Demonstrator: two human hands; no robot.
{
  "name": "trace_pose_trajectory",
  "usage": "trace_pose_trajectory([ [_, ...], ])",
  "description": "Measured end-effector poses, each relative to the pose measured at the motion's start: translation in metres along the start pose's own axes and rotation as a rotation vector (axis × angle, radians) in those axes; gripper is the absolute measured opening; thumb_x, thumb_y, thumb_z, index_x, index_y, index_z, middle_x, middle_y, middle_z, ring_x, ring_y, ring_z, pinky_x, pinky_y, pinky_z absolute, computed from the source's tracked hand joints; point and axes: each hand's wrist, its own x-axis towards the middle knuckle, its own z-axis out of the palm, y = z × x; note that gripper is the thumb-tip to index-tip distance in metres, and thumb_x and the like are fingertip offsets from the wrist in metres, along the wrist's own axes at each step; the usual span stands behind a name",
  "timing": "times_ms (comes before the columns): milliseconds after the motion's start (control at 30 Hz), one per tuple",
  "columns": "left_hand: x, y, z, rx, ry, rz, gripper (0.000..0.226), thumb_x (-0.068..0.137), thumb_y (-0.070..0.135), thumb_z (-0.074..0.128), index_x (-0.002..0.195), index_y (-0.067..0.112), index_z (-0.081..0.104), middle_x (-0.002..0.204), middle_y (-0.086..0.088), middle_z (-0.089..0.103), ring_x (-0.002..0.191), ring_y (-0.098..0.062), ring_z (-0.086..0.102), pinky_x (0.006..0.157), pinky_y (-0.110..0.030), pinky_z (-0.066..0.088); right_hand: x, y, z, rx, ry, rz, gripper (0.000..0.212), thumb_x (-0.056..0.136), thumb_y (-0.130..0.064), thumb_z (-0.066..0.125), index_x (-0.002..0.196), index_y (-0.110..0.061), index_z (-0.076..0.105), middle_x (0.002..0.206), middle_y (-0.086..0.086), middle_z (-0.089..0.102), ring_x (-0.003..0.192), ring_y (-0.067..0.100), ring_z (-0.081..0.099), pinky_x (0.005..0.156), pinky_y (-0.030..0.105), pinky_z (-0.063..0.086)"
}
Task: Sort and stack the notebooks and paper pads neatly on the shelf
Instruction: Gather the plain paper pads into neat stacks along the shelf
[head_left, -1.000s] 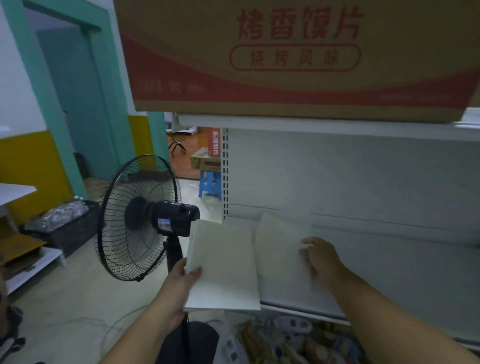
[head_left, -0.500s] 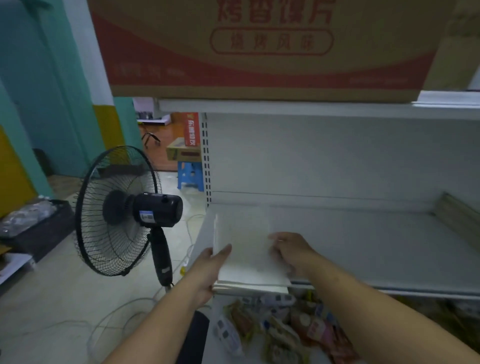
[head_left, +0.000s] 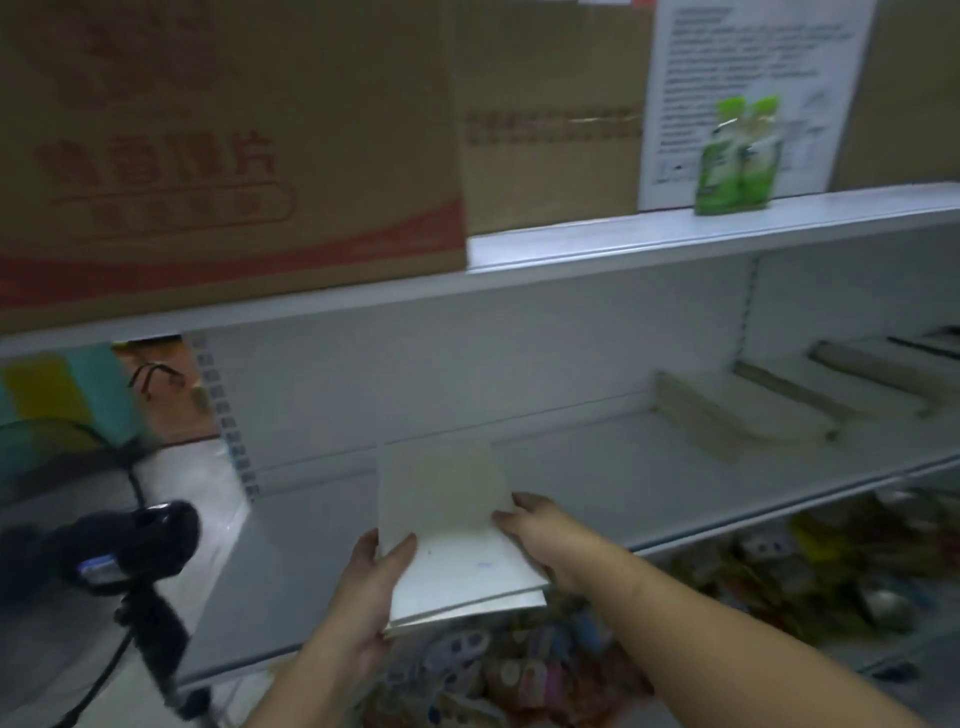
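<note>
1. White metal shelving fills the view; its middle shelf (head_left: 597, 467) runs from near left to far right, and the picture is blurred.
2. Nearest, under that shelf, lie mixed snack packets (head_left: 519, 670).
3. At near left a black fan (head_left: 130, 545) stands on the floor just beside the shelf end.
4. Over the shelf's front edge, the left hand (head_left: 371, 587) grips the near left corner of a stack of white pads (head_left: 457, 551), thumb on top.
5. On the other side, the right hand (head_left: 545, 540) holds the stack's right edge, fingers curled against it.
6. Bare shelf lies behind the stack.
7. Farther right on the same shelf, well apart from the hands, lie more pads (head_left: 737, 415) in flat rows.
8. On the board above stand a red-printed cardboard box (head_left: 208, 156), overhanging at left, a printed sheet (head_left: 753, 52) and green pouches (head_left: 737, 156).
</note>
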Motion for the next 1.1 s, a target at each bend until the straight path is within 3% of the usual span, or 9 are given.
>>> trace_pose_trajectory([
  [67, -0.003, -0.003, 0.055, 0.036, -0.053, 0.016, 0.029, 0.095, 0.02, 0.053, 0.122, 0.012, 0.047, 0.105, -0.004, 0.064, 0.087, -0.018, 0.062, 0.068, -0.03, 0.051, -0.009, -0.006, -0.055, -0.036, 0.076, -0.069, 0.032, 0.093, -0.002, 0.049, 0.124, -0.002, 0.054, 0.116, 0.013, 0.064, 0.101, 0.024, 0.061, 0.09, 0.027, 0.047],
  [167, -0.006, -0.013, 0.152, 0.102, -0.149, 0.064, 0.023, 0.096, 0.025, 0.051, 0.115, 0.012, 0.048, 0.112, -0.006, 0.062, 0.084, -0.01, 0.056, 0.088, -0.035, 0.045, -0.026, -0.016, -0.148, -0.045, 0.226, -0.085, 0.032, 0.094, 0.002, 0.045, 0.125, 0.0, 0.051, 0.119, 0.021, 0.061, 0.102, 0.033, 0.06, 0.09, 0.036, 0.047],
  [333, -0.008, -0.032, 0.301, 0.11, -0.243, 0.0, 0.053, 0.093, 0.044, 0.049, 0.131, 0.007, 0.048, 0.133, -0.005, 0.052, 0.118, -0.028, 0.053, 0.102, -0.045, 0.042, -0.064, -0.03, -0.298, -0.015, 0.39, -0.058, 0.03, 0.095, 0.002, 0.042, 0.124, -0.001, 0.05, 0.109, 0.019, 0.061, 0.098, 0.034, 0.062, 0.082, 0.04, 0.052],
  [500, -0.015, -0.049, 0.404, -0.008, -0.351, -0.229, 0.033, 0.098, 0.031, 0.047, 0.117, 0.006, 0.054, 0.101, -0.013, 0.071, 0.08, -0.031, 0.07, 0.054, -0.031, 0.053, -0.096, -0.031, -0.401, -0.022, 0.463, -0.031, 0.027, 0.098, -0.006, 0.041, 0.125, -0.008, 0.043, 0.105, 0.008, 0.056, 0.086, 0.022, 0.06, 0.059, 0.027, 0.052],
  [600, -0.011, -0.048, 0.447, -0.008, -0.405, -0.284, 0.027, 0.099, 0.019, 0.044, 0.111, -0.002, 0.056, 0.076, -0.015, 0.073, 0.061, -0.029, 0.071, 0.042, -0.028, 0.052, -0.093, -0.027, -0.443, -0.017, 0.503, -0.031, 0.031, 0.098, -0.006, 0.043, 0.129, -0.009, 0.043, 0.108, 0.009, 0.057, 0.092, 0.026, 0.061, 0.067, 0.033, 0.055],
  [833, 0.063, -0.085, 0.539, 0.161, -0.261, -0.192, 0.041, 0.098, 0.025, 0.043, 0.128, -0.003, 0.047, 0.121, -0.019, 0.059, 0.106, -0.037, 0.058, 0.097, -0.043, 0.047, -0.042, -0.028, -0.515, -0.042, 0.528, 0.042, 0.045, 0.093, -0.002, 0.047, 0.137, -0.012, 0.041, 0.108, 0.012, 0.059, 0.089, 0.026, 0.061, 0.069, 0.034, 0.053],
  [933, 0.102, -0.087, 0.577, 0.21, -0.184, -0.061, 0.041, 0.097, 0.023, 0.043, 0.134, 0.005, 0.042, 0.127, -0.016, 0.055, 0.104, -0.034, 0.057, 0.088, -0.035, 0.047, -0.007, -0.037, -0.548, -0.123, 0.564, 0.063, 0.046, 0.089, 0.003, 0.051, 0.134, -0.005, 0.046, 0.092, 0.01, 0.059, 0.07, 0.018, 0.055, 0.054, 0.025, 0.05],
  [1000, 0.126, -0.087, 0.601, 0.271, -0.161, 0.03, 0.049, 0.096, 0.021, 0.043, 0.143, 0.011, 0.032, 0.141, -0.011, 0.046, 0.108, -0.033, 0.057, 0.08, -0.029, 0.045, 0.015, -0.045, -0.567, -0.145, 0.591, 0.044, 0.039, 0.088, 0.008, 0.052, 0.125, -0.002, 0.052, 0.085, 0.007, 0.059, 0.07, 0.02, 0.054, 0.06, 0.022, 0.054],
  [1100, 0.151, -0.086, 0.631, 0.352, -0.157, -0.037, 0.042, 0.097, 0.02, 0.043, 0.136, 0.004, 0.039, 0.14, -0.014, 0.045, 0.116, -0.034, 0.053, 0.091, -0.031, 0.046, 0.047, -0.056, -0.597, -0.299, 0.623, 0.084, 0.044, 0.088, 0.004, 0.055, 0.131, -0.002, 0.049, 0.116, 0.014, 0.057, 0.093, 0.025, 0.056, 0.078, 0.025, 0.048],
])
